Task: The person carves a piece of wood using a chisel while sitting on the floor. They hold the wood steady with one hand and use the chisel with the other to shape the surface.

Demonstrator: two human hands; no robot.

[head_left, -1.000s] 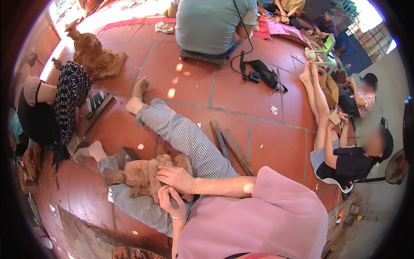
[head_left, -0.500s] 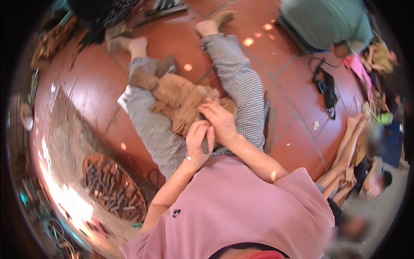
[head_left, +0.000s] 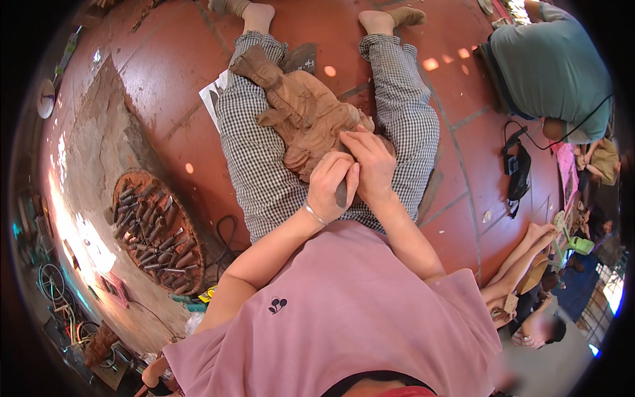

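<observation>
A brown wooden carving (head_left: pixel 307 112) of a robed figure lies tilted across my lap, between my legs in checked trousers. My left hand (head_left: pixel 331 185) is closed around a carving chisel (head_left: pixel 341 194); the dark end of its handle pokes out below my fingers, and its blade is hidden. Close beside it, my right hand (head_left: pixel 372 162) presses on the near right part of the carving with bent fingers. Whatever sits under those fingers is hidden.
To the left, a round tray (head_left: pixel 192 231) holds several wooden-handled chisels on a worn wooden slab (head_left: pixel 109 142). A black bag with a strap (head_left: pixel 519 172) lies on the red tiles at right. A person in a green top (head_left: pixel 552 73) crouches at far right; others sit lower right.
My view has shifted, so the carving, legs and hands sit further right in it and the tray shows more sharply. Both hands stay at the carving, the left still gripping the chisel.
</observation>
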